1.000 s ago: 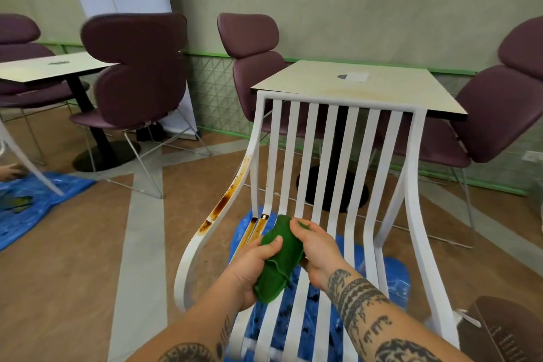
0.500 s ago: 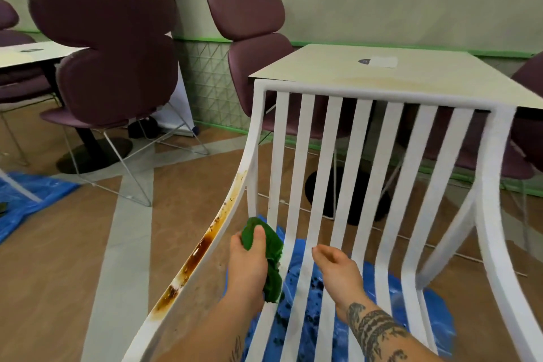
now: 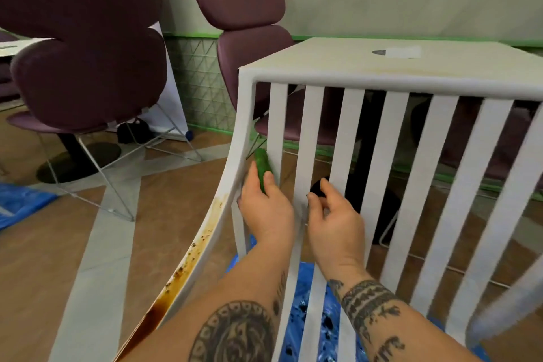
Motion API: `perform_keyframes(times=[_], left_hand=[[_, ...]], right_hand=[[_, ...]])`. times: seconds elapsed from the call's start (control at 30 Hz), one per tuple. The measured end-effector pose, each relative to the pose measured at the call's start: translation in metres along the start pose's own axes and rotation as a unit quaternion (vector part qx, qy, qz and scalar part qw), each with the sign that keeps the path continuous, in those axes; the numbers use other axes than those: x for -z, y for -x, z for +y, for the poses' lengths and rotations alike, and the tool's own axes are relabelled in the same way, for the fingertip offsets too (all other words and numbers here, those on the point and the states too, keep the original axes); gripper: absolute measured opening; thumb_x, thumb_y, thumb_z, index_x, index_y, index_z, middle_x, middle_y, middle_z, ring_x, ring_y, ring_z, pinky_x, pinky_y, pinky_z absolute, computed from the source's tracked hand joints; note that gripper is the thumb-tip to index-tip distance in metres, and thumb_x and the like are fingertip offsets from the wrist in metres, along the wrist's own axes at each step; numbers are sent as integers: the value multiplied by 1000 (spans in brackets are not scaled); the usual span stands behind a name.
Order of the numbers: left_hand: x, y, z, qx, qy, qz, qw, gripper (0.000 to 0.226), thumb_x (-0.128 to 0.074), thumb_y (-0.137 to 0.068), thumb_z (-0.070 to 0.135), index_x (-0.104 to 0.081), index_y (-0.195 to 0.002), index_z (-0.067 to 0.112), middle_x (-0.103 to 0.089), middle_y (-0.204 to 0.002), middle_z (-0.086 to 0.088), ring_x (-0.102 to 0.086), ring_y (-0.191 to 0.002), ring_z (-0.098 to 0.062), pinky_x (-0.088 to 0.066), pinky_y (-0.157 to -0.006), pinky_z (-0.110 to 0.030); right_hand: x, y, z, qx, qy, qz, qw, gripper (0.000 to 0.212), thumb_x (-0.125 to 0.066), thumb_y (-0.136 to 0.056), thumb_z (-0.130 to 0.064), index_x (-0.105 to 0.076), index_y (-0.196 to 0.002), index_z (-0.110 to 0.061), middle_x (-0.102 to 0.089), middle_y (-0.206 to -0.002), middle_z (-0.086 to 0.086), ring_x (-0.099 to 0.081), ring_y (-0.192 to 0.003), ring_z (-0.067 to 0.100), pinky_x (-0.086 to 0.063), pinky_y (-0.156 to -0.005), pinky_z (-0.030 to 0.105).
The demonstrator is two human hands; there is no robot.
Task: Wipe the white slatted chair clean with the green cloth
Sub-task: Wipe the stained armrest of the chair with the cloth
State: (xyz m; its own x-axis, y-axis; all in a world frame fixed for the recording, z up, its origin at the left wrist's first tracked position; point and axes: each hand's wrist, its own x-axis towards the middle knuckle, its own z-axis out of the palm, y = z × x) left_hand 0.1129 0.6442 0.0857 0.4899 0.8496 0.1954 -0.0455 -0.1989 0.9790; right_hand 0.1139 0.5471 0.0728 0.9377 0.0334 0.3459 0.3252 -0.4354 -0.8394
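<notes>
The white slatted chair point(image 3: 346, 132) fills the middle and right of the view, seen from close up. Its left frame rail carries a brown stain point(image 3: 179, 270) running down toward the bottom left. My left hand point(image 3: 266, 209) grips the green cloth point(image 3: 262, 168) and holds it in the gap between the left rail and the first slat, above the stain. Most of the cloth is hidden in my fist. My right hand point(image 3: 335, 220) rests on a slat just to the right, fingers loosely curled around its edge.
A blue plastic sheet point(image 3: 311, 311) lies on the floor under the chair. A pale square table point(image 3: 382, 59) stands right behind the chair back. Purple padded chairs point(image 3: 88, 47) stand at left and behind. Another blue sheet point(image 3: 17, 203) lies at far left.
My left hand has carried the cloth up along the left rail, higher than before. My right hand, which let go of the cloth earlier, has moved up onto a slat. The view has moved closer.
</notes>
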Motion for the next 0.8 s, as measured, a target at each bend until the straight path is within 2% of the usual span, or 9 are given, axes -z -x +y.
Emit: perform_keyframes(times=[0.07,0.17,0.23,0.37,0.43,0.5,0.6,0.7,0.8], left_hand=[[-5,-8,-10,5,-14,-16,1000,42,-45,-104,36,-49,-146,39,-63,-128,12,-56,-122,-17,-49,-105,-44],[-8,-10,-15,28,3,-48,998,44,-43,-106,38,-44,-149,41,-60,-137,8,-57,-124,-19,-49,-105,-46],[-6,-12,-20,33,26,-71,997,45,-42,-106,38,-39,-151,42,-55,-143,8,-54,-128,-17,-47,-108,-46],[-4,-20,-27,64,46,-110,991,48,-47,-104,37,-37,-149,51,-58,-139,10,-57,-122,-18,-48,-106,-47],[-3,-20,-35,92,46,-109,989,47,-50,-104,33,-42,-147,49,-62,-132,9,-60,-116,-18,-51,-103,-48],[1,-15,-45,114,50,-104,987,46,-53,-102,31,-46,-145,47,-62,-133,9,-60,-117,-20,-50,-105,-49],[7,-6,-65,150,44,-94,983,44,-56,-102,28,-51,-144,42,-60,-138,9,-60,-116,-19,-51,-103,-46],[13,2,-76,169,-13,-83,982,43,-55,-103,27,-51,-145,35,-62,-133,6,-61,-98,-16,-56,-80,-33],[23,8,-78,223,-56,-80,970,44,-53,-104,26,-49,-147,33,-61,-135,0,-60,-102,-22,-54,-92,-40]], right_hand=[[-1,-4,0,10,8,-12,1000,50,-54,-102,-36,-47,-149,-23,-63,-137,1,-59,-125,18,-50,-106,40],[-3,-17,-8,-20,5,-97,995,55,-48,-105,-37,-33,-156,-25,-58,-142,-1,-58,-124,18,-49,-104,34],[-3,-30,-13,-48,-17,-136,989,48,-45,-106,-34,-39,-153,-27,-60,-136,-5,-59,-119,17,-48,-101,31],[-7,-50,-12,-82,-26,-129,988,22,-51,-103,-30,-70,-115,-27,-70,-93,-3,-68,-90,25,-60,-82,47],[-9,-53,-11,-92,-15,-118,989,18,-54,-102,-30,-68,-91,-29,-67,-79,-2,-68,-81,25,-61,-76,47],[-10,-54,-10,-94,-1,-110,989,26,-55,-101,-31,-63,-77,-26,-64,-72,-1,-67,-76,25,-62,-72,47],[-10,-55,-9,-94,-6,-113,989,23,-56,-100,-33,-70,-85,-23,-67,-73,2,-68,-75,24,-62,-71,47],[-10,-56,-7,-91,-6,-119,989,22,-56,-100,-34,-73,-93,-21,-70,-78,3,-69,-76,25,-63,-72,47],[-5,-56,-9,-126,-46,-149,980,22,-55,-102,-31,-73,-113,-25,-73,-91,3,-72,-82,25,-64,-68,41]])
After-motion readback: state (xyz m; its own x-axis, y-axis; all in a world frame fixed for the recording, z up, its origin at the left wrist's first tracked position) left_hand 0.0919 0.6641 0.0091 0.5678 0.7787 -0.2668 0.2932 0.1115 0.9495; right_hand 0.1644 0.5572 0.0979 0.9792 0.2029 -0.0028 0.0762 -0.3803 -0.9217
